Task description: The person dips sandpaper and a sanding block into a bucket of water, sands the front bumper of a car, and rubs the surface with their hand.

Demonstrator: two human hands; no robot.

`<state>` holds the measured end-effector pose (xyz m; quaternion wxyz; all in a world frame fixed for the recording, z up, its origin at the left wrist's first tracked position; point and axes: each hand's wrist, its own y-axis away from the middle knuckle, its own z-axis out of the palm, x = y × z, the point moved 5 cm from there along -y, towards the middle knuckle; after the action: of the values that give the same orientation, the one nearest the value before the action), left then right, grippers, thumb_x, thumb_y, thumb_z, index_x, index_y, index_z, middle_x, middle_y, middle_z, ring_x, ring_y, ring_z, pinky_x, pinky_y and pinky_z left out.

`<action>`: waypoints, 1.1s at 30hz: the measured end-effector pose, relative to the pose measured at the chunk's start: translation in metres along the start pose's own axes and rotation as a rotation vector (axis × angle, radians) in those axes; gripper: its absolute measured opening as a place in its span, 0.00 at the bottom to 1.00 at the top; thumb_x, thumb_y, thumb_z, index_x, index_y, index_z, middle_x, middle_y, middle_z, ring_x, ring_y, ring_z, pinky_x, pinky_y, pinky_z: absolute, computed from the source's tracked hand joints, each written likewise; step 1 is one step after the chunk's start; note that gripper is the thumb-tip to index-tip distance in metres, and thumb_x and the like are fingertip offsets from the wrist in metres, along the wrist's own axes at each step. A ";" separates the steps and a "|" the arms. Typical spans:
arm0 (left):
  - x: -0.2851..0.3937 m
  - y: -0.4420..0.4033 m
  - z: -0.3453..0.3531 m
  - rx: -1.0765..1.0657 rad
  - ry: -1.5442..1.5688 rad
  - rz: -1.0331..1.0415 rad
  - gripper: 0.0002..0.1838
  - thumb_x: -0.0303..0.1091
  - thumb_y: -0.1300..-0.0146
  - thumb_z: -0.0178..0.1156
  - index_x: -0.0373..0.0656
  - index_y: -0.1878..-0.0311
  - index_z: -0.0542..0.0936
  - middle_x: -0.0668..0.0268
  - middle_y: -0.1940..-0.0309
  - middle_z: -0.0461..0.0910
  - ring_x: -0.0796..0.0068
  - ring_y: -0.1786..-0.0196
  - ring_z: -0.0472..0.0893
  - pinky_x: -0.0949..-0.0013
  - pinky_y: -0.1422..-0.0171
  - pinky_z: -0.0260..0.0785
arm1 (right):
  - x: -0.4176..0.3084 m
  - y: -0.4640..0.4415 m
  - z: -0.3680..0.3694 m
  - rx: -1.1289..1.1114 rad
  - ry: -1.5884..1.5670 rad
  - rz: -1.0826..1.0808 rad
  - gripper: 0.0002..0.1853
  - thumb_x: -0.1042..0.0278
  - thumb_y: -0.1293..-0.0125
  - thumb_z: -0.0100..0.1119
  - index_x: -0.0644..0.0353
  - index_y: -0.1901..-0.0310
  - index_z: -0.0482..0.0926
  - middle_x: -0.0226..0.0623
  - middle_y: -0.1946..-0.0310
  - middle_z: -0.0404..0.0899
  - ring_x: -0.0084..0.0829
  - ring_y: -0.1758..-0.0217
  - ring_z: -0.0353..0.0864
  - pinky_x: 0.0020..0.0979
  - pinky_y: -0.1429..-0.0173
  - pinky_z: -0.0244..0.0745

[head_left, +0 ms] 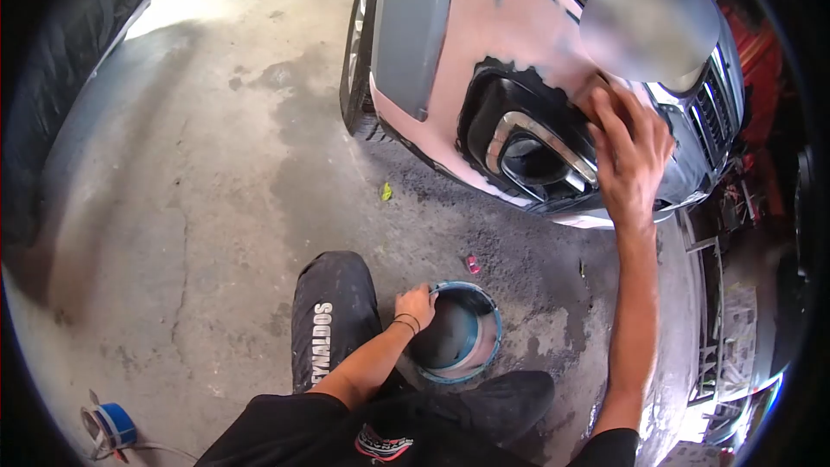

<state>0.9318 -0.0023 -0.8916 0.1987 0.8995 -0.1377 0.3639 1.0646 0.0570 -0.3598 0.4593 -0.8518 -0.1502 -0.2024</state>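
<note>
My left hand (417,305) is closed on the rim of a blue bucket (493,329) between my knees. Dark, murky liquid seems to lie inside it. My right hand (635,143) reaches up to the car's front bumper (432,117), its bent fingers pressing a small brownish piece that looks like sandpaper (590,91) to the surface. That piece is mostly hidden by the fingers. Pink and grey patches cover the bumper, with bare black around the fog light opening (536,160).
The car's front wheel (354,60) stands left of the bumper, and its grille (713,112) lies to the right. Wet patches mark the concrete floor (233,190). A blue roll-like object (115,425) sits at lower left. A blurred disc covers part of the car's front.
</note>
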 end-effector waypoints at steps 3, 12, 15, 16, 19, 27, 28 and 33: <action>0.000 -0.001 -0.004 -0.009 0.001 -0.021 0.18 0.48 0.18 0.58 0.47 0.40 0.85 0.51 0.46 0.91 0.46 0.42 0.89 0.41 0.32 0.75 | -0.040 -0.062 0.007 -0.063 0.005 -0.166 0.24 0.66 0.30 0.73 0.39 0.33 0.88 0.27 0.32 0.84 0.40 0.31 0.79 0.49 0.25 0.67; -0.001 -0.001 -0.003 -0.021 0.047 -0.050 0.18 0.50 0.18 0.59 0.48 0.41 0.86 0.54 0.46 0.91 0.49 0.40 0.89 0.40 0.29 0.71 | -0.043 -0.003 -0.021 -0.393 -0.351 0.034 0.22 0.67 0.26 0.70 0.49 0.31 0.84 0.37 0.39 0.88 0.42 0.38 0.86 0.49 0.29 0.76; 0.003 0.001 -0.009 -0.049 0.049 -0.052 0.18 0.50 0.18 0.59 0.47 0.42 0.87 0.55 0.46 0.91 0.49 0.40 0.89 0.40 0.30 0.71 | -0.063 0.115 -0.014 -0.807 -0.842 0.631 0.23 0.59 0.20 0.65 0.59 0.30 0.82 0.44 0.37 0.88 0.38 0.35 0.87 0.42 0.29 0.80; 0.003 0.005 -0.011 -0.036 0.056 -0.040 0.18 0.50 0.19 0.59 0.47 0.42 0.87 0.55 0.46 0.91 0.49 0.41 0.89 0.40 0.30 0.71 | -0.081 0.160 -0.007 -1.012 -0.935 0.782 0.23 0.57 0.18 0.63 0.61 0.29 0.82 0.45 0.34 0.87 0.36 0.33 0.87 0.40 0.28 0.79; 0.001 0.003 -0.004 0.000 0.070 -0.024 0.18 0.50 0.19 0.60 0.47 0.43 0.86 0.55 0.45 0.90 0.50 0.41 0.89 0.38 0.31 0.70 | -0.156 0.322 0.042 -1.303 -1.016 0.782 0.25 0.52 0.15 0.58 0.61 0.28 0.81 0.50 0.33 0.87 0.47 0.29 0.86 0.43 0.25 0.78; -0.002 -0.002 0.000 0.044 0.037 -0.010 0.17 0.48 0.20 0.60 0.45 0.44 0.85 0.53 0.47 0.89 0.47 0.41 0.88 0.41 0.34 0.73 | -0.333 0.565 0.151 -2.000 -0.663 0.134 0.17 0.59 0.24 0.60 0.56 0.44 0.93 0.55 0.42 0.91 0.53 0.37 0.90 0.48 0.33 0.85; -0.001 -0.003 0.000 0.046 0.039 0.001 0.16 0.48 0.20 0.60 0.45 0.45 0.85 0.53 0.47 0.89 0.46 0.42 0.88 0.41 0.34 0.73 | -0.335 0.567 0.156 -1.928 -0.520 0.150 0.15 0.60 0.28 0.64 0.54 0.47 0.94 0.52 0.44 0.92 0.51 0.39 0.92 0.48 0.35 0.86; 0.001 -0.005 -0.001 0.071 0.039 0.030 0.17 0.48 0.19 0.60 0.44 0.44 0.86 0.52 0.47 0.89 0.44 0.43 0.87 0.40 0.34 0.73 | -0.323 0.546 0.176 -1.637 -0.390 0.357 0.14 0.62 0.34 0.72 0.48 0.47 0.95 0.43 0.46 0.94 0.43 0.40 0.94 0.45 0.33 0.87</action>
<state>0.9339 0.0028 -0.8915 0.1638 0.8967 -0.1343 0.3887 1.0604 -0.1080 -0.9969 -0.3089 -0.9452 0.1033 -0.0218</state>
